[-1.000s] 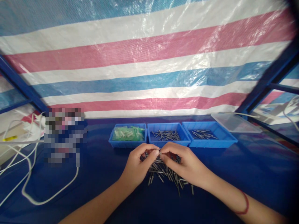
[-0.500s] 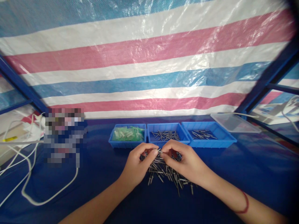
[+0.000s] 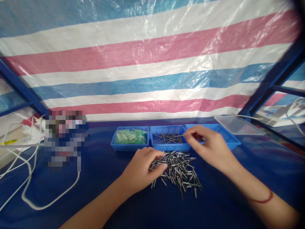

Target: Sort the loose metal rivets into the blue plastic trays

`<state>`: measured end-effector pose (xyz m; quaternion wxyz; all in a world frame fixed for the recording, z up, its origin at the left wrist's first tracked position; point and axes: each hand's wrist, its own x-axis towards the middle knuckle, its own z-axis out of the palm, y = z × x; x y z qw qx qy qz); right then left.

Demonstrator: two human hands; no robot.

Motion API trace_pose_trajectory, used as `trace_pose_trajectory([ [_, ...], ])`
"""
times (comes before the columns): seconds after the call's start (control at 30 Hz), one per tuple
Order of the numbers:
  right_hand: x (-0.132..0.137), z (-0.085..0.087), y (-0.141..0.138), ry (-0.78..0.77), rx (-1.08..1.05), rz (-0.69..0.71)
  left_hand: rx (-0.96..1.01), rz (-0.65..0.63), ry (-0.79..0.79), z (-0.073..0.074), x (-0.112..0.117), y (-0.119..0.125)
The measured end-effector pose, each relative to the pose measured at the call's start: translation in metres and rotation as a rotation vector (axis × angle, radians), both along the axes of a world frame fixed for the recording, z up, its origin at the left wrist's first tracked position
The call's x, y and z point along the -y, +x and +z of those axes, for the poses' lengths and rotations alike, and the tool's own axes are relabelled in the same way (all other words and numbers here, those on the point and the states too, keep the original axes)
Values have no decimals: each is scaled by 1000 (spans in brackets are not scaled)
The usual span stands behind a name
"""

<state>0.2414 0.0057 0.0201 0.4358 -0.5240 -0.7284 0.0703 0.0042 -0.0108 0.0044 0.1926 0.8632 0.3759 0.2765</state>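
A loose pile of silvery pop rivets [image 3: 179,170] lies on the blue table. My left hand [image 3: 145,167] rests at the pile's left side, thumb and fingers apart, with nothing seen held between them. My right hand [image 3: 209,146] is raised over the border between the middle blue bin [image 3: 170,147] and the right blue bin [image 3: 230,140]. Its thumb and forefinger are pinched on a rivet, whose thin end pokes out to the left. More rivets lie in the middle bin. The hand covers much of the right bin's inside.
Left of the middle bin, another blue bin [image 3: 130,148] holds green and whitish small pieces. A clear plastic lid [image 3: 240,124] lies at the back right. White cables [image 3: 30,205] loop over the table's left side, and a striped sheet [image 3: 143,57] hangs behind.
My right hand has moved away from my left, up and right to the bins. My left hand has opened and sits slightly lower, leaving more of the rivet pile showing.
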Motion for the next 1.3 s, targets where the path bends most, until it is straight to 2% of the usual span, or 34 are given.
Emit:
trace_pose_trajectory([
  [0.07, -9, 2, 21, 44, 79, -269, -144, -83, 43, 3, 2, -1],
  [0.13, -18, -1, 39, 36, 223, -447, -249, -125, 64, 2, 4, -1],
  [0.23, -27, -9, 53, -27, 427, -504, -338, -137, 74, -4, 4, 0],
  [0.4, -26, -17, 36, -44, 395, -363, -366, -114, 93, -10, 4, 4],
  [0.67, -2, -15, -9, -24, 308, 2, -373, -57, 103, -12, 7, 5],
  [0.93, 8, -17, -25, -58, 367, 295, -393, -2, 146, -18, 5, 7],
  [1.1, 12, -18, -30, -69, 401, 393, -420, 4, 176, -21, 3, 6],
  [1.3, 15, -17, -33, -88, 423, 421, -404, 33, 168, -22, 2, 6],
])
